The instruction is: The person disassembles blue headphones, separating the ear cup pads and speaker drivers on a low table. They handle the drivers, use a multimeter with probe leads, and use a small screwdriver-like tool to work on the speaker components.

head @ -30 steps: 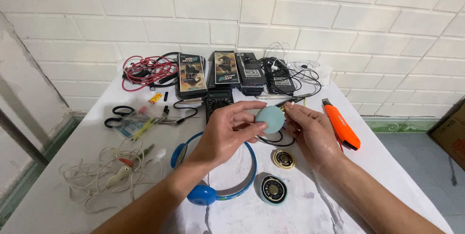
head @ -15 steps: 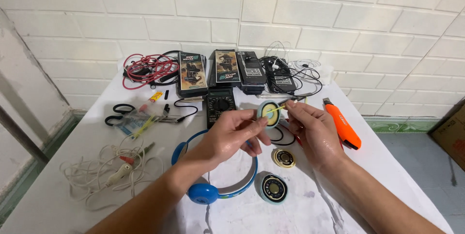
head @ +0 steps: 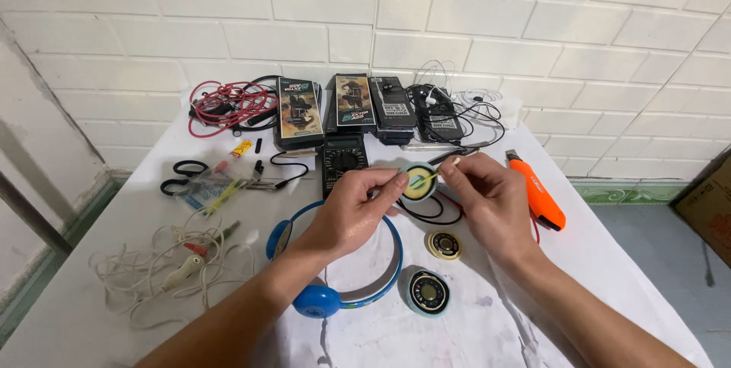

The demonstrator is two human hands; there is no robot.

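- Blue headphones (head: 335,292), frame centre: earcups stripped, two speaker discs (head: 444,245) lying loose below the hands.
- Left hand (head: 354,212) pinches a third disc (head: 418,182).
- Right hand (head: 487,200) pinches a stick (head: 440,173) against it; reassembly not begun.

Bright, even daylight, soft faint shadows, sharp focus, wide-angle bending at the edges.

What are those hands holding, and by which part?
The left hand pinches a small round speaker part by its rim. The right hand holds a thin stick by one end, its tip on the part.
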